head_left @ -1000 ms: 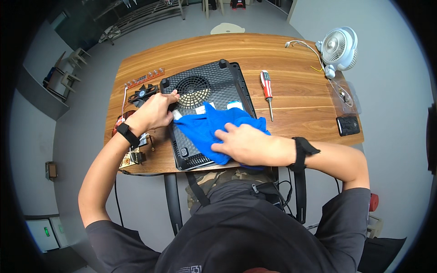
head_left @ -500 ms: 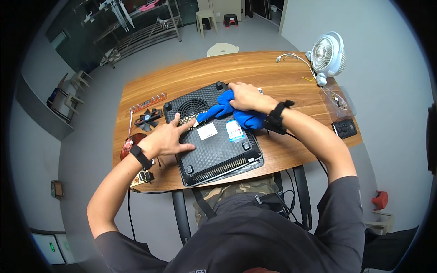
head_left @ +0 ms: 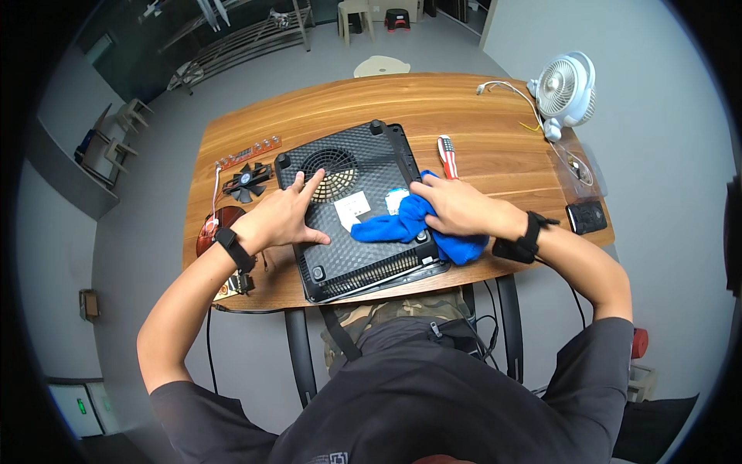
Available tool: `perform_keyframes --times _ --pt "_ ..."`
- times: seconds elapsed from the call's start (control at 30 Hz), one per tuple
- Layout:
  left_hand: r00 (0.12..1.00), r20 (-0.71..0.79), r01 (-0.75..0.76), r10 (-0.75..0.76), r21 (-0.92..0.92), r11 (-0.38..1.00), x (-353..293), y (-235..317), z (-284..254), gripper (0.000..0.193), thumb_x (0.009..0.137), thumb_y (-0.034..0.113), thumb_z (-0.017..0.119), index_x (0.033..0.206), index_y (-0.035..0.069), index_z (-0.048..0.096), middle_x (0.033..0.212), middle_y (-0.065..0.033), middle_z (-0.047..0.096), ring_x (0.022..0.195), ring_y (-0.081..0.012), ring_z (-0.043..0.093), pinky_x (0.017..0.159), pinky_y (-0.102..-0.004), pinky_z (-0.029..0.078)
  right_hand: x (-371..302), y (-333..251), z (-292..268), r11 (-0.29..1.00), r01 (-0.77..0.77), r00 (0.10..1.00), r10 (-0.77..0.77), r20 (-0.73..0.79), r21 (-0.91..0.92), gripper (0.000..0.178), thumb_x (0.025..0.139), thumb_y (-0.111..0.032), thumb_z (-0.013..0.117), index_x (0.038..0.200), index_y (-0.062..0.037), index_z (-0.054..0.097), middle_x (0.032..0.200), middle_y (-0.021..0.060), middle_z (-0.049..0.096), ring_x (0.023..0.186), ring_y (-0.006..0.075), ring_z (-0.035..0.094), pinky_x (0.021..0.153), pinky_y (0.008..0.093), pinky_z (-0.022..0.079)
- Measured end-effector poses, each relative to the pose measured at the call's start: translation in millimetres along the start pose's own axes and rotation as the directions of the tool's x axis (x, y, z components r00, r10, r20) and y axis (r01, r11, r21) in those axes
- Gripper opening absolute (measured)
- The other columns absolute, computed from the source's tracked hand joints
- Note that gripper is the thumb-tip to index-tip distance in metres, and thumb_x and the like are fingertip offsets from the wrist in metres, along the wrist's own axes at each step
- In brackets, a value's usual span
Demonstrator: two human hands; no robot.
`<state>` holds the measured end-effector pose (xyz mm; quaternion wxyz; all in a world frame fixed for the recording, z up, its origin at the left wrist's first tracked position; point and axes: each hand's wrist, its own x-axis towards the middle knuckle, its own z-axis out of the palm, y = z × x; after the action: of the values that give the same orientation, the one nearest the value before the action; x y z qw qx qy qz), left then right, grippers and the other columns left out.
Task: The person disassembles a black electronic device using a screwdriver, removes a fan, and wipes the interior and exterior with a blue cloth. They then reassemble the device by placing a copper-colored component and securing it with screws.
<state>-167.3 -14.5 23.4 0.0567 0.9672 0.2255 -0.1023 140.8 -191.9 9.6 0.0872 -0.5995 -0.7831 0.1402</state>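
Note:
A black plastic bottom shell, apparently an induction cooker's (head_left: 359,261), lies on the table before me with its feet, round fan grille and white labels facing up. Across its left part rests my left hand (head_left: 282,213), fingers spread near the grille and thumb pointing at the label. My right hand (head_left: 456,205) grips a blue cloth (head_left: 390,229) over the shell's right edge. One end of the cloth trails left across the surface, partly covering a blue-and-white label; the rest bunches under my right palm. Just beyond that hand lies a screwdriver with a red, white and dark patterned handle (head_left: 448,158).
Left of the shell lie a small black fan (head_left: 247,182), a red strip board (head_left: 247,153), a copper-red coil (head_left: 215,226) and a circuit board (head_left: 233,288). At right are a white desk fan (head_left: 564,89), cables, a clear bag (head_left: 576,166) and a black flat object (head_left: 586,218).
My right hand has drawn the cloth from the shell's far right toward me along its right side, uncovering the screwdriver. My left hand stays on the shell, with its fingers shifted slightly.

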Motion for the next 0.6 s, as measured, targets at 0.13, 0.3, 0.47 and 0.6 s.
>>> perform_keyframes --times 0.13,0.3,0.47,0.6 --pt "1.000 0.002 -0.003 0.003 0.022 1.000 1 -3 1 0.129 0.068 0.080 0.074 0.157 -0.001 0.029 0.149 -0.0449 0.035 0.108 -0.0538 0.065 0.099 -0.0490 0.055 -9 -16 -17 0.999 -0.050 0.996 0.051 0.074 -0.015 0.051 0.085 -0.017 0.072 0.130 -0.0031 0.052 0.115 0.0216 0.060 0.102 0.0437 0.064 0.084 0.0506 0.056" --pt "0.996 -0.046 -0.081 0.080 -0.002 0.997 9 -25 -3 0.095 0.080 0.063 0.076 0.149 0.003 0.049 0.139 -0.0394 0.052 0.109 -0.0466 0.068 0.103 -0.0475 0.052 25 -39 -41 0.994 -0.004 0.999 -0.002 -0.052 -0.113 0.052 0.084 -0.018 0.073 0.130 -0.0032 0.054 0.117 0.0194 0.060 0.105 0.0411 0.065 0.086 0.0481 0.057" --pt "0.991 0.043 -0.107 0.124 -0.292 0.950 20 -60 -38 0.033 0.099 0.016 0.061 0.128 0.004 0.068 0.121 -0.0188 0.072 0.114 -0.0342 0.068 0.103 -0.0427 0.053 94 -72 -41 0.944 0.167 0.945 -0.235 -0.227 -0.284 0.051 0.080 -0.020 0.078 0.123 -0.0054 0.056 0.116 0.0180 0.061 0.106 0.0374 0.065 0.085 0.0462 0.058" --pt "0.996 0.063 -0.041 0.069 -0.366 0.930 26 -77 -39 0.035 0.097 0.010 0.059 0.130 0.005 0.067 0.119 -0.0177 0.073 0.110 -0.0315 0.070 0.099 -0.0413 0.053 148 -93 -15 0.922 0.319 0.933 -0.346 -0.096 -0.220 0.048 0.080 -0.017 0.079 0.121 -0.0056 0.056 0.114 0.0164 0.059 0.106 0.0370 0.062 0.082 0.0456 0.058"
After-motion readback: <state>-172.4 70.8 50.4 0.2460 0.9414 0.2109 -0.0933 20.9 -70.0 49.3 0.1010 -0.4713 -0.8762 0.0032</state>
